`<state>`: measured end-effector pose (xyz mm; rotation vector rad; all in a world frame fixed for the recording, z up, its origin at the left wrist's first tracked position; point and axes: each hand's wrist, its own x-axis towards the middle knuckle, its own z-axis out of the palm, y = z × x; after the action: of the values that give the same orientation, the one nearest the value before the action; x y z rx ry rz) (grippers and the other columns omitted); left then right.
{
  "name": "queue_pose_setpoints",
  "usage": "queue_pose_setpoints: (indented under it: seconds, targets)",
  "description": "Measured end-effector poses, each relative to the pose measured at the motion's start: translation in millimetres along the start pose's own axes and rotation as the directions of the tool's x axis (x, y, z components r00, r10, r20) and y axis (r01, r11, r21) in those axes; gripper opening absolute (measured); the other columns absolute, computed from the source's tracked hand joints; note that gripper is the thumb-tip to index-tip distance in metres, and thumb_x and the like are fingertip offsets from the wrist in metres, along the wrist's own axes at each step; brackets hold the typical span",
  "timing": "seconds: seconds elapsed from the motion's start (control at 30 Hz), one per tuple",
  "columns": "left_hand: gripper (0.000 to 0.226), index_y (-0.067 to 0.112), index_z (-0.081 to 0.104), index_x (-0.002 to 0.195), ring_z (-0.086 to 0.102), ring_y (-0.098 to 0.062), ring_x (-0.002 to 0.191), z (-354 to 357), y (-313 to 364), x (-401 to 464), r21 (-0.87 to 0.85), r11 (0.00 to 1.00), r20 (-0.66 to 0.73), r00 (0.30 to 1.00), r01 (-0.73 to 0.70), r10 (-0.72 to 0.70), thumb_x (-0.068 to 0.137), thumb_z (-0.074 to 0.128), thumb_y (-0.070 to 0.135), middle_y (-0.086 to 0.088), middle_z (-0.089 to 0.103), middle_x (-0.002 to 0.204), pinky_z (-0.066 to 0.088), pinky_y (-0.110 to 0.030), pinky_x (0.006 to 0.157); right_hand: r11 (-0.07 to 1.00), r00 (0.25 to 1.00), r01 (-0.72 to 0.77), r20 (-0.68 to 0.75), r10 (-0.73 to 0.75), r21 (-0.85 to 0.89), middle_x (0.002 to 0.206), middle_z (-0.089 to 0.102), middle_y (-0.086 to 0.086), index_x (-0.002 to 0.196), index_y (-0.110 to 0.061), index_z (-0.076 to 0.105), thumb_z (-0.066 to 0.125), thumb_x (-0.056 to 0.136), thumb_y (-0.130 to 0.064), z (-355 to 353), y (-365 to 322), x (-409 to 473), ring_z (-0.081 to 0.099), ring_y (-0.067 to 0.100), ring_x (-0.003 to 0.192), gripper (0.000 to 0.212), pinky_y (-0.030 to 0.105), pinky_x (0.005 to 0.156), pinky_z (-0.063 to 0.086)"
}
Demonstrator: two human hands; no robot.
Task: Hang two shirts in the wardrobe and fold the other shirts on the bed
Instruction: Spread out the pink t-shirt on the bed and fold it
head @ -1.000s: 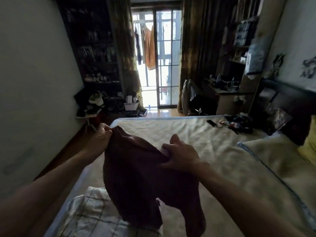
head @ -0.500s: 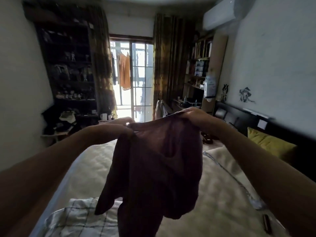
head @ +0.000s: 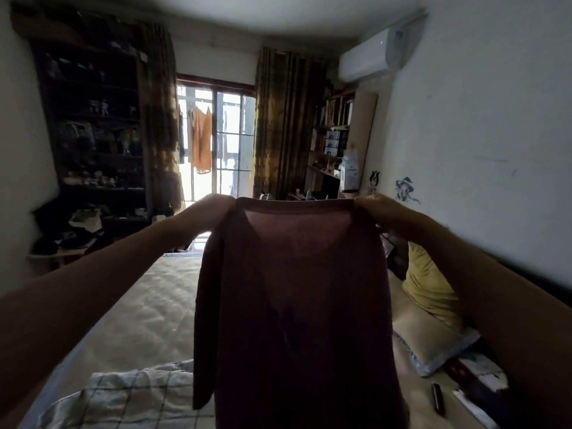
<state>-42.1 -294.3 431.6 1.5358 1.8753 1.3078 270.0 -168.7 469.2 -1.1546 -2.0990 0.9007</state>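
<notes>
While left hand [head: 213, 207] and right hand [head: 373, 207] pinch its top corners, fingers curled on fabric, maroon shirt [head: 294, 305] hangs spread above the bed [head: 139, 311]; checked shirt [head: 123, 397] lies on bed below it.

Shirt [head: 294, 305] hangs over the bed [head: 139, 320], held at its top corners.
Left hand [head: 213, 209] at 10 o'clock, right hand [head: 376, 209] at 2; checked cloth [head: 123, 397] at 7, pillow [head: 430, 286] at 3, window [head: 216, 140] at 12.
</notes>
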Motion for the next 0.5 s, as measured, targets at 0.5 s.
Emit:
queue_pose_setpoints:
  seconds: [0.5]
  targets:
    - [0.033,0.016,0.063,0.110,0.066,-0.024,0.089,24.8,36.8,11.8,0.350,0.915,-0.080,0.967,-0.201,0.244,0.105,0.043,0.041,-0.007,0.069,0.100,0.056,-0.042,0.083,0.997,0.994,-0.015,-0.110,0.024,0.082,0.065,0.059,0.001,0.074,-0.015,0.063,0.051,0.099,-0.029,-23.6,36.0,-1.8,0.055,0.010,0.057,0.031,0.021,0.053,0.041]
